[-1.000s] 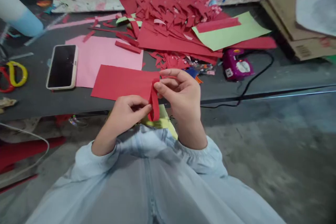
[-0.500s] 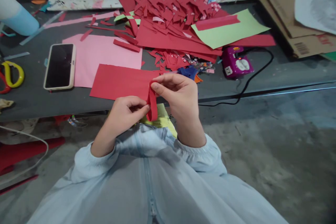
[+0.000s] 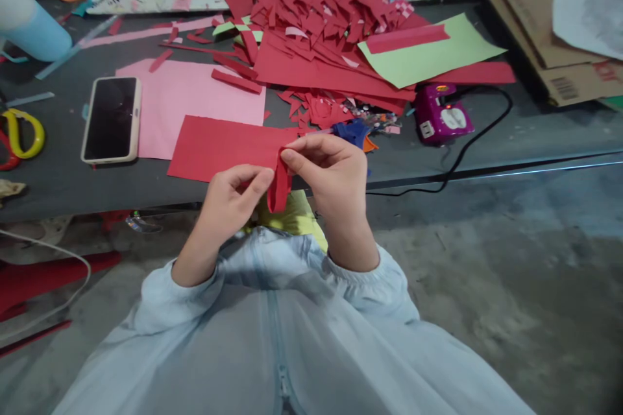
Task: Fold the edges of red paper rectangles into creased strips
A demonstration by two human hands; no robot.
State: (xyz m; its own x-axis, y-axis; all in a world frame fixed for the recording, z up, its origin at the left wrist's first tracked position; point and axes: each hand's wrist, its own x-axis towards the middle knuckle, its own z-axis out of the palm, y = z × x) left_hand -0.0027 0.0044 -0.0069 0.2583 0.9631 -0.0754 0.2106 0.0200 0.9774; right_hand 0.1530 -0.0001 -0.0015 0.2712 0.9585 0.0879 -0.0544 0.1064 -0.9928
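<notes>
Red and looped, the paper strip (image 3: 278, 198) hung below the fingers of the right hand (image 3: 339, 180), which pinched its top while the left hand (image 3: 230, 200) pinched its side, and looked light, springy, easily creased, best gripped by its edges.

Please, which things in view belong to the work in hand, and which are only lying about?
Apparently in the work:
looped red strip, between the hands
right hand, pinching its top
left hand, fingertips at its side

Apparently just lying about:
phone
pink sheet
purple device
cardboard
</notes>
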